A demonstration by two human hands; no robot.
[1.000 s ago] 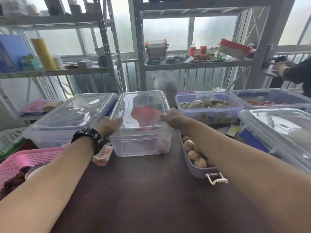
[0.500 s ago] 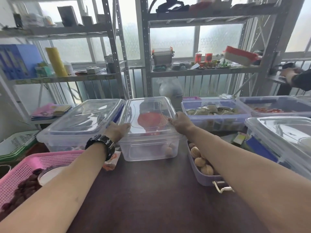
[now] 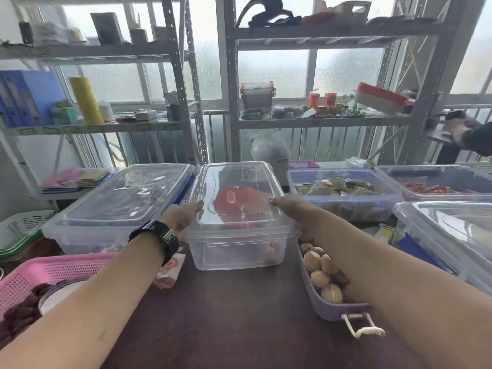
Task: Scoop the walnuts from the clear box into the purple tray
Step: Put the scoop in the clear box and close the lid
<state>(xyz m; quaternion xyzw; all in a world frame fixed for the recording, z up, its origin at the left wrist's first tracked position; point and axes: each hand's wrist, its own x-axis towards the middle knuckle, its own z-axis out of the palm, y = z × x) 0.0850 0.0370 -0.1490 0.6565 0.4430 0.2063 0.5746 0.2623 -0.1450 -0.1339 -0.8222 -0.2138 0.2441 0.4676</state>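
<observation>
The clear box (image 3: 234, 251) stands at the table's middle with its clear lid (image 3: 237, 179) on. A red scoop (image 3: 234, 203) shows through the lid, and two walnuts (image 3: 271, 251) lie in the box's right front corner. My left hand (image 3: 181, 217) grips the lid's left edge, thumb on top. At the lid's right edge my right hand (image 3: 295, 209) grips it the same way. The purple tray (image 3: 327, 310) sits right of the box under my right forearm, holding several walnuts (image 3: 319, 270).
A larger lidded clear box (image 3: 119, 201) stands to the left, with a pink basket (image 3: 40, 275) in front of it. Purple bins (image 3: 343, 193) and another lidded box (image 3: 447, 233) fill the right. A snack packet (image 3: 170, 270) lies by my left wrist. Another person's hand (image 3: 460, 129) is at the far right.
Both hands have stayed on the lid's two side edges. The view has tilted up slightly, so the box sits lower in frame.
</observation>
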